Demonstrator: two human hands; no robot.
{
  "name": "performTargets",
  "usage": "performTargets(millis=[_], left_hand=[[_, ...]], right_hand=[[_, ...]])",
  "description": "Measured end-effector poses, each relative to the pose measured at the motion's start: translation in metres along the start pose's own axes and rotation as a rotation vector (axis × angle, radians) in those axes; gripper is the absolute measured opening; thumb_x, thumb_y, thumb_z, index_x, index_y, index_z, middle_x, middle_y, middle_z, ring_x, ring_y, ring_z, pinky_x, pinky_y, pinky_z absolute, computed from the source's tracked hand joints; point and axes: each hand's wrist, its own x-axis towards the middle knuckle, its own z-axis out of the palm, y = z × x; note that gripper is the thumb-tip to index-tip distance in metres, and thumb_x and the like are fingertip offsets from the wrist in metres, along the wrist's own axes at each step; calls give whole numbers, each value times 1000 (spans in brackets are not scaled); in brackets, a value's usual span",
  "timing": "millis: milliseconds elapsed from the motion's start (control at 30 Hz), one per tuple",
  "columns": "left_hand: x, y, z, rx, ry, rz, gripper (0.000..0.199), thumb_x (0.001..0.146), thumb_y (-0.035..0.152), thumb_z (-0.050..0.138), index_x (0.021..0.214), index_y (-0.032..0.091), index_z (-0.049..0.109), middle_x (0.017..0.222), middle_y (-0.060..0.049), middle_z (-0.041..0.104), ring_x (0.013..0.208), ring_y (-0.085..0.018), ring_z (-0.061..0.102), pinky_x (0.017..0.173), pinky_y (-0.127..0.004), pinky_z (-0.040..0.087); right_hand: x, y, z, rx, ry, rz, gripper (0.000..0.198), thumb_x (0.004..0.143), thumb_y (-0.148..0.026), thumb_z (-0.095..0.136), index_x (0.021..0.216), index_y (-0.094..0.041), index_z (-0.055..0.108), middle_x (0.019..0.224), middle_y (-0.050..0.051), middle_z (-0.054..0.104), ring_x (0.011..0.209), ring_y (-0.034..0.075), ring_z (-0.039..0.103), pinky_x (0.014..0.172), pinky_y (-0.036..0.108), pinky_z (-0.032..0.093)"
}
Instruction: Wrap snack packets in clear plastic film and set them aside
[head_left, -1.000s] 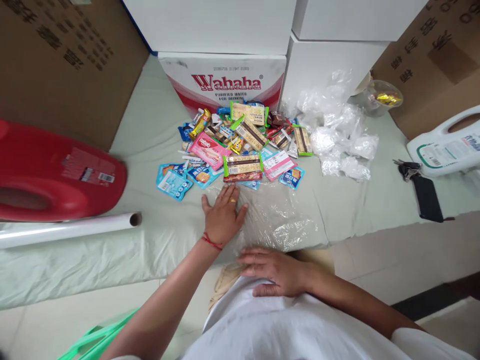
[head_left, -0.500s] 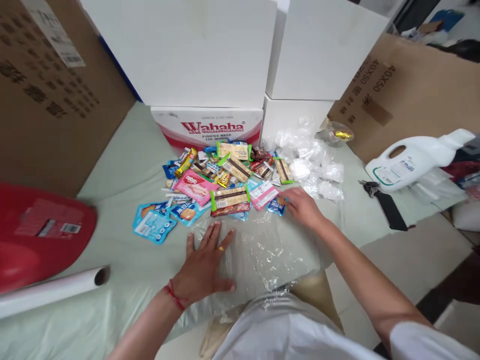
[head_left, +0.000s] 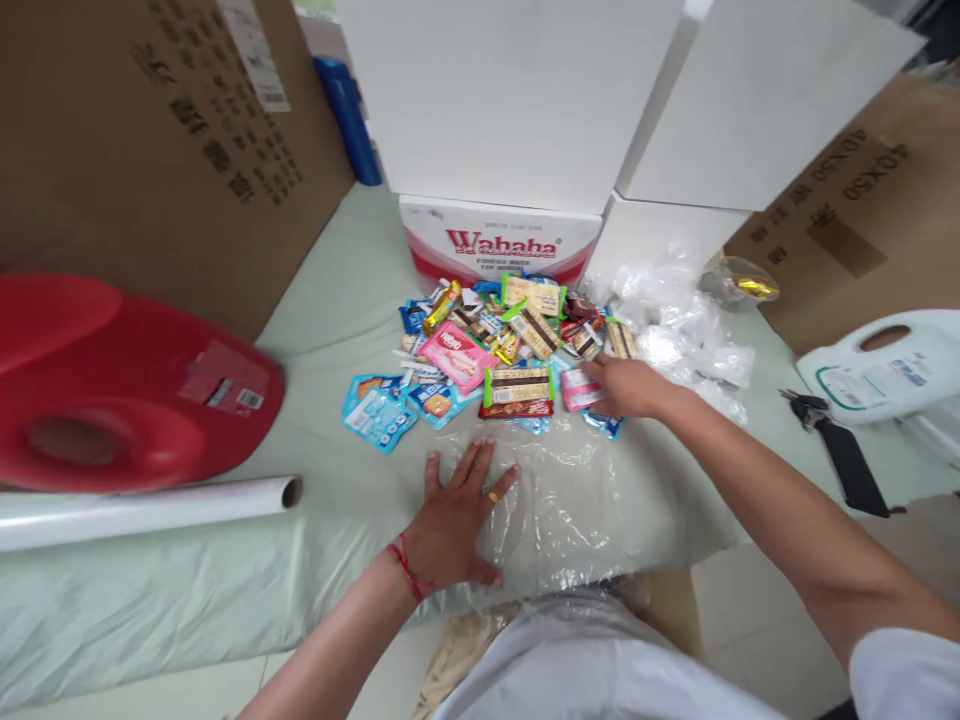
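Observation:
My left hand (head_left: 454, 530) lies flat with its fingers spread on a clear plastic sheet (head_left: 570, 490) near the table's front edge. A ring and a red cord bracelet show on it. My right hand (head_left: 630, 386) reaches into the snack pile, its fingers apart over a pink-and-white packet (head_left: 575, 392). That packet still rests on the pile, its right part hidden under the hand. Close by are a green-ended wafer bar (head_left: 519, 385), a pink wafer packet (head_left: 457, 356) and a light-blue biscuit packet (head_left: 381, 419).
Bunched clear plastic bags (head_left: 675, 320) lie right of the pile. White boxes (head_left: 510, 100) stand behind, above a Wahaha carton (head_left: 499, 240). At left are a red jug (head_left: 142, 390) and a white roll (head_left: 150, 512). A white bottle (head_left: 885, 365) and a black-handled tool (head_left: 844, 450) lie right.
My right hand has moved left, from beside the pink-and-white packet onto it. My left hand stays spread on the plastic sheet. The view has shifted left.

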Motion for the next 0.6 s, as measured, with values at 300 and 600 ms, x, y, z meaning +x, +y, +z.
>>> performTargets(millis=[300, 600], left_hand=[[3, -3, 2, -14, -26, 16, 134, 56, 61, 93, 166, 32, 23, 172, -22, -9, 160, -48, -4, 112, -85, -6], [4, -6, 4, -70, -11, 49, 132, 57, 62, 92, 165, 32, 23, 173, -21, -8, 160, -48, -4, 113, -84, -8]], right_hand=[[53, -83, -88, 179, 262, 282, 70, 89, -81, 52, 108, -16, 70, 101, 17, 74, 91, 31, 68, 74, 38, 50], [133, -185, -40, 143, 409, 254, 82, 87, -57, 75, 145, -5, 48, 141, 28, 56, 133, 40, 47, 108, 56, 41]])
